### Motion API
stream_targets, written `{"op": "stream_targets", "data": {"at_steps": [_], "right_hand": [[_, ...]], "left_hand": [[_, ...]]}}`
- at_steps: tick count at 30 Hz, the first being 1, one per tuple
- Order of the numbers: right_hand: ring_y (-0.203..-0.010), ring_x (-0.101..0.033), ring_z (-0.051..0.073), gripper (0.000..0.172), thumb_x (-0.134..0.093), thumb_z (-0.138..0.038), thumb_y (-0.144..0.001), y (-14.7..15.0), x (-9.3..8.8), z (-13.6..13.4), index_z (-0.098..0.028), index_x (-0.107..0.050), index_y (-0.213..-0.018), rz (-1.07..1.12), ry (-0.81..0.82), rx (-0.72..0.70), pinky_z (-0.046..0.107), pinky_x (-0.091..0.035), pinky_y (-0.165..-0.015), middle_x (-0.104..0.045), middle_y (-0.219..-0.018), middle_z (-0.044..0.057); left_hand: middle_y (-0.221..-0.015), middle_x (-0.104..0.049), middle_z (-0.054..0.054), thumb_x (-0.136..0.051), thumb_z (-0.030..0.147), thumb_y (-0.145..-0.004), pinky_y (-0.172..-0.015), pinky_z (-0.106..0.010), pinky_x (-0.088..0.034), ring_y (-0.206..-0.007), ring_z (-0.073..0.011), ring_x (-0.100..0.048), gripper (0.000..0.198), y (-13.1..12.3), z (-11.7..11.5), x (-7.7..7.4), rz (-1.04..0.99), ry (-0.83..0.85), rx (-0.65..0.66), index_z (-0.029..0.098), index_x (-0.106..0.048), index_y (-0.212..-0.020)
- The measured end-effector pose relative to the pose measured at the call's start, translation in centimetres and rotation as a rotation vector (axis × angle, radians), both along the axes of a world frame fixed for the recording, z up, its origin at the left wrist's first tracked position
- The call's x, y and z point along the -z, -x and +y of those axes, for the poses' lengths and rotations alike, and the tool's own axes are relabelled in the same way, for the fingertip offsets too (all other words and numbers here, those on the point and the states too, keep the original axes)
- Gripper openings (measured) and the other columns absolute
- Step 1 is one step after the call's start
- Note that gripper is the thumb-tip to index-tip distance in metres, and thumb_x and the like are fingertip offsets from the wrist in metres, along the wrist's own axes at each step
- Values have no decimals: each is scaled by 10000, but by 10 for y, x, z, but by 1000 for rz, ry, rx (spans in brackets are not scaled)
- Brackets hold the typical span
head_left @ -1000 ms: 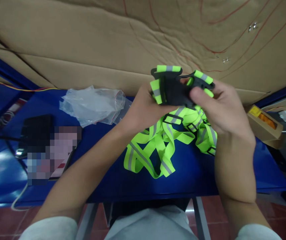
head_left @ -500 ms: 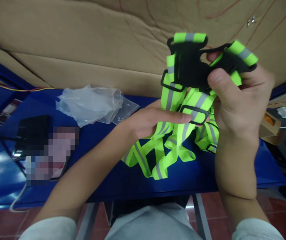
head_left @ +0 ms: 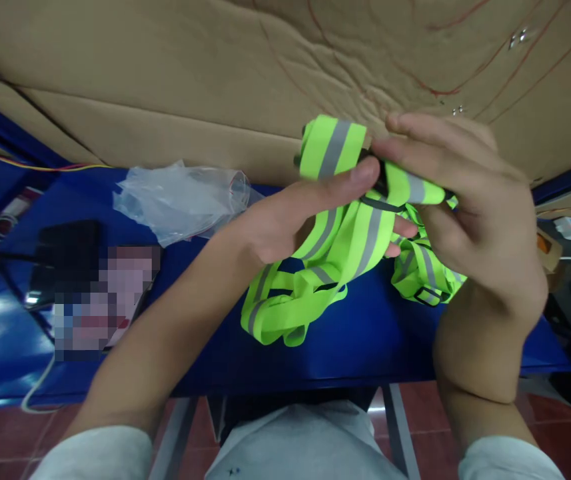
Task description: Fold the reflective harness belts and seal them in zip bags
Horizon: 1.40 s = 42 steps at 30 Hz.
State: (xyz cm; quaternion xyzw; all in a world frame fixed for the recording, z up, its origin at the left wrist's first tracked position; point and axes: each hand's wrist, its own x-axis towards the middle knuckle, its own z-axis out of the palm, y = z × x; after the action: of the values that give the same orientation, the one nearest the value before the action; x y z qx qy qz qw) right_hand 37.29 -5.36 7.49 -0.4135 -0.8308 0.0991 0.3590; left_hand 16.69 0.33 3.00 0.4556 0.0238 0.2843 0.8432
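A neon yellow-green reflective harness (head_left: 372, 230) with grey stripes and black plastic fittings hangs between my hands over the table. My left hand (head_left: 290, 217) is closed around its straps, the thumb pressed on top beside a black fitting and some fingertips showing beneath. My right hand (head_left: 485, 200) is bent over the harness's right end, its fingers above and thumb below; a strap end sits between them. Loose loops droop onto the table below my left hand. Behind my right wrist lies another bundle of the same yellow-green strap (head_left: 428, 273), with a black slider on it.
Clear plastic bags (head_left: 180, 200) lie at the back of the blue table (head_left: 355, 347). On the left are a black box-like device (head_left: 68, 257) with cables and a pixelated flat object (head_left: 125, 287). Cardboard (head_left: 165, 87) lines the back. An open carton (head_left: 549, 253) stands at the right.
The harness's upper end has been folded down toward my left hand, whose thumb now presses over it. My right hand has turned over, its back now uppermost. The hanging loops have shifted left.
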Motion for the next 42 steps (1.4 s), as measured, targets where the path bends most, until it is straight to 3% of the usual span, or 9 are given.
{"op": "stream_targets", "data": {"at_steps": [5, 8, 13, 17, 24, 27, 34, 38, 42], "right_hand": [[-1600, -347, 204, 660, -527, -115, -991, 13, 0, -4, -481, -522, -1541, -38, -16, -56, 387, -200, -1401, -450, -1635, -198], [-1629, -286, 165, 672, -508, -118, -1017, 18, 7, 4, -522, -468, -1553, 264, 71, -122, 342, -263, -1371, -325, -1699, -235], [-1196, -697, 149, 221, -693, -316, -997, 20, 38, 34, -354, -739, -1210, 680, 456, -315, 269, -586, -1017, -732, -1243, -38], [-970, -733, 172, 307, -830, -402, -872, 40, 64, 42, -238, -724, -1109, 574, 799, -489, 313, -607, -880, -754, -996, 9], [-1207, -613, 217, 510, -921, -386, -755, 71, 79, 32, -291, -586, -1127, 598, 351, -115, 379, -523, -1032, -652, -1265, 31], [-1137, -638, 205, 471, -889, -423, -795, 74, 84, 31, -280, -571, -1111, 514, 454, -202, 366, -524, -969, -672, -1224, 32], [-1164, -673, 214, 733, -958, -326, -647, 86, 104, 39, -314, -515, -1231, 756, 765, -322, 358, -545, -988, -695, -1226, 23], [-724, -606, 113, 492, -852, -371, -769, 84, 93, 35, -280, -601, -1182, 875, 964, -314, 234, -482, -638, -673, -923, -42], [-537, -341, 64, 347, -801, -510, -851, 73, 84, 36, -216, -671, -981, 786, 902, -266, 226, -237, -483, -485, -690, -74]], "left_hand": [[-965, -795, 118, -720, 415, -927, -889, -321, -674, -964, -179, -801, 174, 0, -3, -3, 112, -53, -135, 296, -776, -1043], [-908, -794, 64, -710, 333, -928, -842, -329, -669, -908, -195, -806, 153, 5, -6, -13, 172, -62, -220, 238, -796, -1011], [-975, -794, 6, -491, 288, -1093, -795, -273, -647, -781, -126, -768, 311, 23, -9, -37, -14, -115, -521, 143, -762, -1042], [-1205, -745, 29, -81, 483, -1149, -935, -271, -573, -1075, -135, -731, 722, 41, -4, -52, 69, -188, -655, 179, -736, -1186], [-1156, -718, 26, -221, 393, -1169, -920, -220, -590, -1221, -155, -693, 505, 39, 3, -55, -35, -202, -928, 137, -656, -1153], [-1268, -693, -19, -306, 304, -1163, -943, -219, -594, -1297, -163, -649, 345, 33, 2, -56, -45, -169, -1057, 130, -599, -1210], [-1275, -700, 9, -255, 343, -1169, -985, -203, -574, -1334, -148, -638, 388, 34, 1, -58, -40, -155, -1079, 166, -599, -1197], [-1390, -661, 1, -214, 360, -1170, -1005, -197, -562, -1365, -125, -598, 426, 46, 7, -60, -4, -183, -1075, 144, -576, -1235], [-1122, -731, 181, -255, 361, -1165, -979, -139, -562, -1340, -39, -563, 434, 74, 19, -63, 33, -234, -1040, 290, -660, -1026]]}}
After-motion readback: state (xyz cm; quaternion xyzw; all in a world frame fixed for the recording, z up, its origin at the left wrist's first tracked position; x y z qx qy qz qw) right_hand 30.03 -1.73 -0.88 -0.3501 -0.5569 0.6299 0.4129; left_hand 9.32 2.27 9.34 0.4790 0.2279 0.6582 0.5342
